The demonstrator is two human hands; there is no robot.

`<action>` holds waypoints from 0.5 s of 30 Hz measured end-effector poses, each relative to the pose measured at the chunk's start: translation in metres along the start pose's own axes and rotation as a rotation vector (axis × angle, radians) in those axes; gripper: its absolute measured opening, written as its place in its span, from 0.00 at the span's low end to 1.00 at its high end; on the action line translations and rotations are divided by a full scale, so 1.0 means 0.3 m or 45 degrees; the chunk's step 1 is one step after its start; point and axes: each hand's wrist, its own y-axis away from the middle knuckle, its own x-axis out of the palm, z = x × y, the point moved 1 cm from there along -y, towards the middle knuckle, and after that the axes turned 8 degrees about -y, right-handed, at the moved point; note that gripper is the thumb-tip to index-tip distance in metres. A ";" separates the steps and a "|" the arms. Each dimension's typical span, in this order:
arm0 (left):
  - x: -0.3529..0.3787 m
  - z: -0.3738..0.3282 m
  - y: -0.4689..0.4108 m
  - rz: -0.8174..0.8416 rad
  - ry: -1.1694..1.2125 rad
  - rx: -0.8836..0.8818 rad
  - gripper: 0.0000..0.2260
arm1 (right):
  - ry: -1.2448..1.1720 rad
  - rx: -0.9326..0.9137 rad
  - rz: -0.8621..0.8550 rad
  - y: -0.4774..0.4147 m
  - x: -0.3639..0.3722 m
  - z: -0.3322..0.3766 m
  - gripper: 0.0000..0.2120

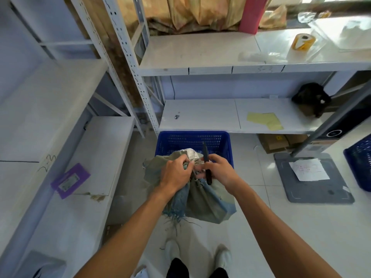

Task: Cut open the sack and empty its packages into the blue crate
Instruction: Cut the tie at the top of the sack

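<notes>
Grey-green sack bunched in my left hand; right hand fingers clamp the knife, blade pointing away toward the blue crate.

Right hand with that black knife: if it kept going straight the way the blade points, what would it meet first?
The right hand holds the black knife pointing up and away, over the grey-green woven sack. Straight on, it would probably meet the blue plastic mesh crate, likely its far wall, though depth is hard to judge.

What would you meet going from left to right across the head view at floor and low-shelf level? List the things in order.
purple package → left hand → knife → right hand → grey mat → second blue crate
</notes>
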 end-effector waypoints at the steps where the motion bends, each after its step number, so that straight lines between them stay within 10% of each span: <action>1: -0.005 -0.003 0.002 -0.005 -0.011 0.023 0.11 | 0.035 -0.003 0.000 0.010 -0.001 -0.004 0.11; 15: -0.055 -0.017 0.020 -0.046 0.543 -0.201 0.16 | 0.422 -0.398 -0.157 0.076 0.026 -0.037 0.16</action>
